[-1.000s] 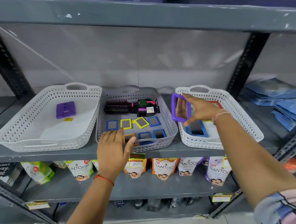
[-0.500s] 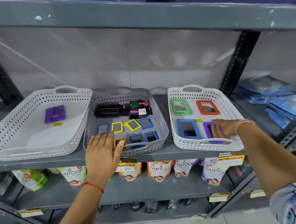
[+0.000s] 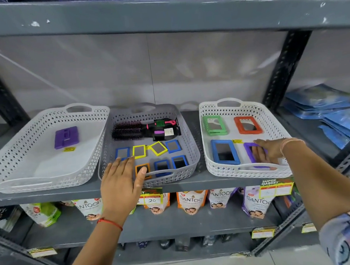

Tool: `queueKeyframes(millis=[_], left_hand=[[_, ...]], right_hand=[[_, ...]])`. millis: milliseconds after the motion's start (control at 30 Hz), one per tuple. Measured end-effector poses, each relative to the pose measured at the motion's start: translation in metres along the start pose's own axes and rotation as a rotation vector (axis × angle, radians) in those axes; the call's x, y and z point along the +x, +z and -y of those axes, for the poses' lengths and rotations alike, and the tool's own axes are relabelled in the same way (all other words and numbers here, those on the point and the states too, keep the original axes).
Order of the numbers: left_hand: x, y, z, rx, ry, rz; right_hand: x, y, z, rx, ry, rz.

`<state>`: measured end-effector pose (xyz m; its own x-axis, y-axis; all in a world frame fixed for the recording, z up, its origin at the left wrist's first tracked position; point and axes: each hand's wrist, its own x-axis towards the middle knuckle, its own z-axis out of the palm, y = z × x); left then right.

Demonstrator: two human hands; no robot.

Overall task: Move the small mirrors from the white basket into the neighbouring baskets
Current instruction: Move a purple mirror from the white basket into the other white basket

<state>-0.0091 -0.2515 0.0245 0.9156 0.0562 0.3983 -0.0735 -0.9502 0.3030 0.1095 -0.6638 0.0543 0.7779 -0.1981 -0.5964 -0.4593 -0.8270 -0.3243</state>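
Observation:
Three baskets stand side by side on the shelf. The middle grey basket (image 3: 173,178) holds several small mirrors framed in blue (image 3: 122,153), yellow (image 3: 139,151) and orange (image 3: 142,169). My left hand (image 3: 119,182) lies flat and open over its front left rim, the thumb touching the orange one. The right white basket (image 3: 207,110) holds larger green (image 3: 213,125), orange-red (image 3: 248,125) and blue (image 3: 224,151) framed mirrors. My right hand (image 3: 270,151) rests on a purple-framed mirror (image 3: 248,150) lying at its front right. The left white basket (image 3: 39,165) holds one purple mirror (image 3: 66,137), back side up.
Black hairbrushes (image 3: 129,131) lie across the back of the grey basket. Blue packets (image 3: 332,112) are stacked on the shelf to the right, beyond a black upright (image 3: 285,68). Soap pouches (image 3: 191,201) line the shelf below. Another shelf (image 3: 163,16) runs overhead.
My right hand carried the purple-framed mirror down from above the right basket's left rim and laid it at the front right. The left hand stayed on the grey basket.

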Motion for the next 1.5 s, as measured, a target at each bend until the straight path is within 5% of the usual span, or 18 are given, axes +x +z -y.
queueKeyframes(millis=[133, 567, 900, 1033, 1267, 1500], left_hand=[[0.000, 0.000, 0.001, 0.003, 0.000, 0.001], [0.000, 0.001, 0.002, -0.001, 0.006, -0.019], [0.000, 0.002, 0.002, -0.006, 0.009, -0.012], [0.000, 0.001, 0.003, -0.006, 0.007, 0.001], [-0.001, -0.004, 0.003, -0.145, 0.033, -0.049], [0.003, -0.026, 0.038, -0.183, 0.054, -0.144]], right_hand=[[-0.010, 0.008, -0.002, -0.060, -0.087, -0.160], [-0.017, 0.012, 0.004, -0.437, -0.119, -0.129], [-0.021, 0.012, 0.005, -0.485, -0.153, -0.087], [-0.027, -0.003, 0.008, -0.308, -0.137, -0.082], [-0.048, 0.004, 0.088, -0.090, -0.637, -0.476], [-0.062, 0.063, 0.201, -0.060, -0.982, -0.434]])
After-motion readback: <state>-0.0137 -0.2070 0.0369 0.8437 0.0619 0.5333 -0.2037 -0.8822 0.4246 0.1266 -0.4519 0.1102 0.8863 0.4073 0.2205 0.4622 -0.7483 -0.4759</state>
